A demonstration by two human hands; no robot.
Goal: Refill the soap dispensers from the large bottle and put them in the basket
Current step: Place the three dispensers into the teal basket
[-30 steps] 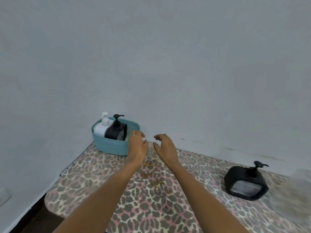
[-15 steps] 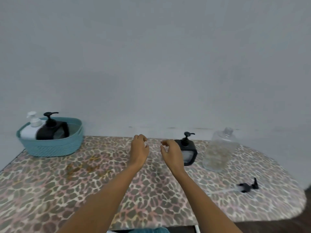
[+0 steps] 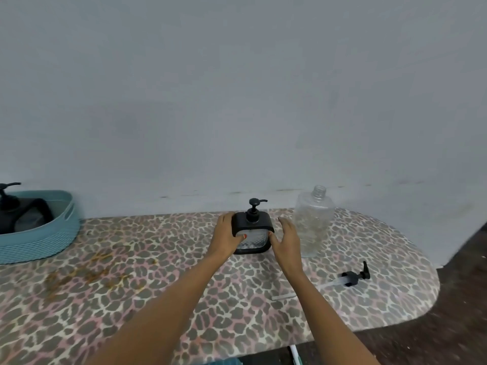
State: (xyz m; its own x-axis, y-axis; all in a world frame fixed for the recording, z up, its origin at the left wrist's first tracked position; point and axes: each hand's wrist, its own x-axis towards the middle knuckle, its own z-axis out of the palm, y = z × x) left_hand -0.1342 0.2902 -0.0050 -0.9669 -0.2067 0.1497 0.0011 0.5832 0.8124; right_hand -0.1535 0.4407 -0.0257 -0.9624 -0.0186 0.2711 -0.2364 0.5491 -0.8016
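A plain grey-blue wall (image 3: 237, 101) is rising behind a counter (image 3: 131, 285) covered in leopard-print fabric, and near its back edge a black square soap dispenser (image 3: 252, 242), with a clear ribbed window and a black pump on top, is standing upright between the person's two hands. The left hand (image 3: 225, 239) is gripping it, with the thumb lying across the front window and the fingers curling round its left side. The right hand (image 3: 286, 242) is coming in from the other side with its fingers (image 3: 284, 223) straight and spread wide. Its thumb seems to be just touching the lower right edge, though the angle is making that hard to confirm. Taking the dispenser from both flanks is probably meant to keep it level and steady, either for unscrewing the pump or for lifting. Just beside it on the right, a large clear plastic bottle (image 3: 313, 225) is standing uncapped, close enough for pouring, while its black pump head (image 3: 351, 277) with the long tube is lying flat on the counter, well out of the way. At the far left, a teal ribbed plastic basket (image 3: 39, 241) is sitting against the wall and is already holding a second black dispenser (image 3: 23, 217), so this one is likely the next to be filled.
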